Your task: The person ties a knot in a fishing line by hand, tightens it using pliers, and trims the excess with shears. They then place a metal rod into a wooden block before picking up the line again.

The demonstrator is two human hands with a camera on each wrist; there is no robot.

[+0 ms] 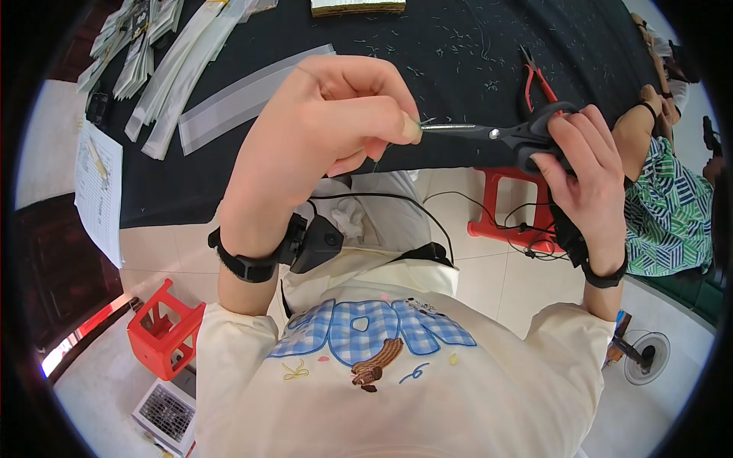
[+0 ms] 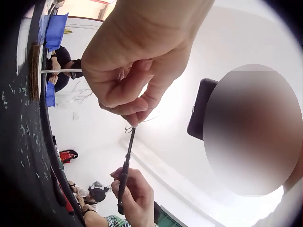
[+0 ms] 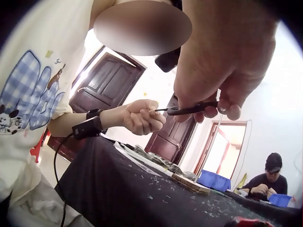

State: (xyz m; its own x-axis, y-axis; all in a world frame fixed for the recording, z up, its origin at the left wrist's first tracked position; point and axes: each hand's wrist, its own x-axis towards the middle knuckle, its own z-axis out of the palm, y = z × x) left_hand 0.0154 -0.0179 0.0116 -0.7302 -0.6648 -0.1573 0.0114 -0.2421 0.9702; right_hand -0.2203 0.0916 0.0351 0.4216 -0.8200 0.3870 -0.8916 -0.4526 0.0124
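Note:
My left hand (image 1: 321, 122) pinches a thin strand between thumb and fingertips, above the near part of the black cloth. Small loops of the strand (image 2: 128, 129) curl beside those fingertips in the left wrist view. The fingers of my right hand (image 1: 588, 160) curl round the black handles of the scissors (image 1: 527, 137). Their blades point left, with the tips right at my left fingertips; whether they touch the strand cannot be told. From the right wrist view, the scissors (image 3: 189, 109) lie nearly level between both hands.
Red-handled pliers (image 1: 540, 84) lie on the black cloth (image 1: 435, 84) beyond the scissors, among scattered clippings. Clear plastic strips (image 1: 179, 76) and packets lie at the left, by a paper sheet (image 1: 99, 191). A cardboard block (image 1: 357, 7) stands at the far edge. People sit nearby.

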